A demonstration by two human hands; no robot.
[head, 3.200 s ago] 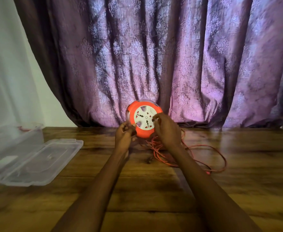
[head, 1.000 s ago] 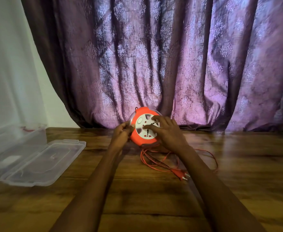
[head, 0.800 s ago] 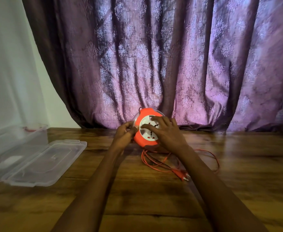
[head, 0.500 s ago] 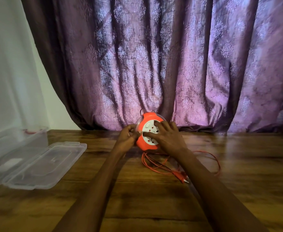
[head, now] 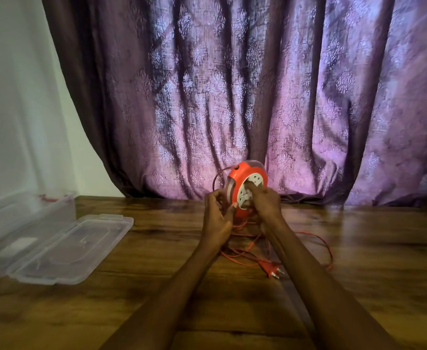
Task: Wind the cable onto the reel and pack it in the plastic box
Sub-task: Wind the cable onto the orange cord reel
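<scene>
While our forearms reach out over the wooden table (head: 359, 248), the plug (head: 273, 269) and slack cable (head: 242, 256) lie loose just below our hands. Our left hand (head: 216, 218) curls round the reel (head: 244, 188) at its rim, steadying it; our right hand (head: 265, 204) presses fingertips on the white face. Well to the left, the plastic box (head: 27, 218) stands open, with nothing between.

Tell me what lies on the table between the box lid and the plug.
In the head view, bare wood apart from the person's left forearm crossing between the box lid and the plug, plus cable loops beside the plug.
</scene>
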